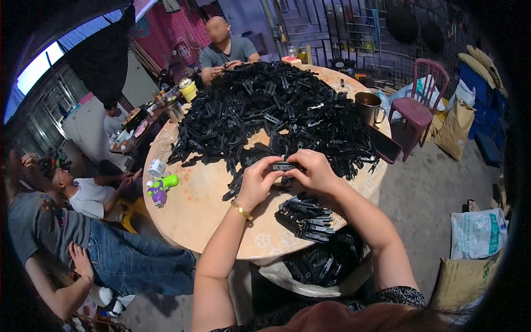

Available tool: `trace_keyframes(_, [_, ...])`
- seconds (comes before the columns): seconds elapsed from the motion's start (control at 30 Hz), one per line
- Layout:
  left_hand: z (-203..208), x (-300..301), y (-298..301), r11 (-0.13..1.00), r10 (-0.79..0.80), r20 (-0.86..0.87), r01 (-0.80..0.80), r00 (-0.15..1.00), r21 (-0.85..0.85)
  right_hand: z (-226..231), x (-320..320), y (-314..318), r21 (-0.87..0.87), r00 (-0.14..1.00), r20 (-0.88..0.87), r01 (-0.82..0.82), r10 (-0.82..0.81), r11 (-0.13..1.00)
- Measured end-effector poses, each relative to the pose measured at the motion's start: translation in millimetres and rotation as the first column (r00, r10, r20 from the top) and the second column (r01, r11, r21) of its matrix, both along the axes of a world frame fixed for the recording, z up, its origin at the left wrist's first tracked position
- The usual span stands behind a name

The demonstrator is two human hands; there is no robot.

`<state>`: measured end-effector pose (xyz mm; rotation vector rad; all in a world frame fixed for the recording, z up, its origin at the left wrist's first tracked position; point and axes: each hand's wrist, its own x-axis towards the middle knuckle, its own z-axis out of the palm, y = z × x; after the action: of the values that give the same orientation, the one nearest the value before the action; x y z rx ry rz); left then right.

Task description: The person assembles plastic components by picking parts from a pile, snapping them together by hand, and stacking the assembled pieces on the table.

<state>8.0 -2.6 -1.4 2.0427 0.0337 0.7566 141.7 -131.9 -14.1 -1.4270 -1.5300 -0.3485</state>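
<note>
My left hand (257, 183) and my right hand (316, 172) meet over the near part of the round table. Between their thumbs and fingertips they both grip one slim black plastic clip-like part (282, 166); its exact kind is too small to tell. Just beyond my hands rises a big heap of similar black parts (265, 105), with a few loose ones spilling toward me. Nearer the table's edge, below my right hand, lies a smaller bunch of black parts (307, 218), several of them side by side.
Under the table (193, 221) edge, an open sack (282, 276) holds more black parts. A toy water gun (160, 190) and a clear bottle (156, 166) sit left; a metal mug (369, 108) and a dark tray (385, 146) right. A person (227, 50) works opposite; others sit left. A chair (417, 108) stands right.
</note>
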Motion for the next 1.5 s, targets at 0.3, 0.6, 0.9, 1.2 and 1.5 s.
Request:
trace_keyframes(0.3, [1.9,-1.0,7.2,0.993,0.035,-0.047,-0.029,0.998,0.117,-6.4,3.6,6.2,0.092,0.999,0.023,-0.043,0.041,0.995])
trace_keyframes(0.6, [11.6,-14.4,18.6,0.946,-0.317,-0.362,0.263,0.876,-0.19,-18.1,5.7,13.5,-0.218,0.982,-0.159,-0.135,0.102,0.967])
trace_keyframes(0.9, [0.8,-2.7,24.2,0.999,-0.024,-0.508,-0.004,0.861,-0.053,-24.9,-2.7,18.1,-0.52,0.971,0.179,-0.04,0.155,0.853])
trace_keyframes(1.2, [-36.5,18.6,24.2,0.589,0.682,-0.218,-0.347,0.698,0.73,-25.7,-3.8,17.4,-0.262,0.983,0.179,0.003,0.045,0.965])
trace_keyframes(1.5, [-46.5,22.7,9.3,0.397,0.619,-0.035,-0.274,0.785,0.876,-21.0,-5.0,15.6,-0.139,0.979,-0.198,-0.075,0.046,0.987])
